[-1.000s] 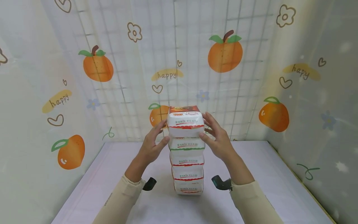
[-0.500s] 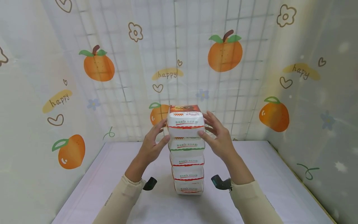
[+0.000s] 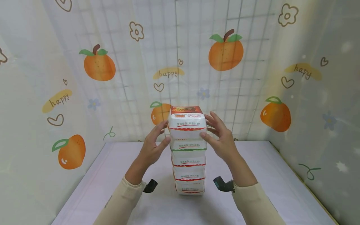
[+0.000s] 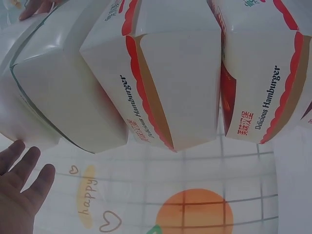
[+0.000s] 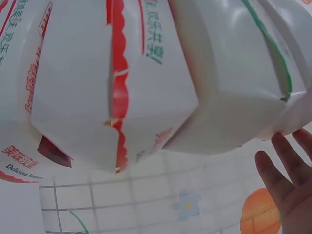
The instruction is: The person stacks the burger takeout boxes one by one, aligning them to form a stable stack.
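Observation:
A tall stack of several white paper hamburger boxes stands upright in the head view. The top box (image 3: 187, 126) has a red printed lid and a red wavy stripe; the box under it (image 3: 188, 146) has a green stripe. My left hand (image 3: 153, 145) is at the top box's left side, fingertips at its wall and thumb apart from the fingers. On the right side my right hand (image 3: 222, 140) lies with fingers spread and its thumb at the front corner. Both wrist views show fairly straight fingers by the top box. "Delicious Hamburger" is printed on a lower box (image 4: 258, 83).
The stack stands on a white table (image 3: 118, 168). Behind it hangs a curtain (image 3: 135, 93) printed with oranges over a wire grid; curtain also closes in both sides. A dark wrist camera (image 3: 150, 186) juts from the left cuff, another (image 3: 223, 183) from the right.
Both hands keep nearly the same place around the top box. The top box looks very slightly nearer to me, and the head view has shifted a little.

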### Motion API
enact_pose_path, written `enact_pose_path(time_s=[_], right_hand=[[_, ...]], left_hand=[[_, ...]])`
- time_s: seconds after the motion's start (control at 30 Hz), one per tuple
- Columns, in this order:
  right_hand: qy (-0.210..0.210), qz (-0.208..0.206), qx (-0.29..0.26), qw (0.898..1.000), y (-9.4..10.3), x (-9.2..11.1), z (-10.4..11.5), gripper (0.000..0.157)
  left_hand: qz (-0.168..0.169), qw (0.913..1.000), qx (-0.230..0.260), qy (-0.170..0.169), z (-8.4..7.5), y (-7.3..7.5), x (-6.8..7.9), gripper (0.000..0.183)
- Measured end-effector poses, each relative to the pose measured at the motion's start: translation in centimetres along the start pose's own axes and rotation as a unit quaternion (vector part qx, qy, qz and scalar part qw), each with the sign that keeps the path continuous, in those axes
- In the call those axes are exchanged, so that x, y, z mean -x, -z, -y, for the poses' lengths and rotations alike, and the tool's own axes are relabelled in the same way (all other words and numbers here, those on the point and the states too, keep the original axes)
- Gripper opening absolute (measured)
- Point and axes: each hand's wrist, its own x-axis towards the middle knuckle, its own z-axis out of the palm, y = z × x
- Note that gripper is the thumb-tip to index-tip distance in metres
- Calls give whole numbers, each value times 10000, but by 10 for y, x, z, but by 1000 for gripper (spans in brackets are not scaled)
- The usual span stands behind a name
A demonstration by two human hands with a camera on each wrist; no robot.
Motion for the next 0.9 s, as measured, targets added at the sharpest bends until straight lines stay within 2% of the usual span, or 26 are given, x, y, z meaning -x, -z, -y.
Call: enact_pose_path(time_s=[0.1, 0.33, 0.9], right_hand=[[-5, 22, -29, 10000, 0, 0, 0, 79], [10, 30, -41, 10000, 0, 3, -2, 78], [-79, 41, -60, 9999, -2, 4, -6, 87]], left_hand=[[-20, 10000, 4, 56, -7, 0, 1, 60], [13, 10000, 31, 73, -41, 9, 0, 54], [31, 9999, 24, 118, -38, 10, 1, 54]])
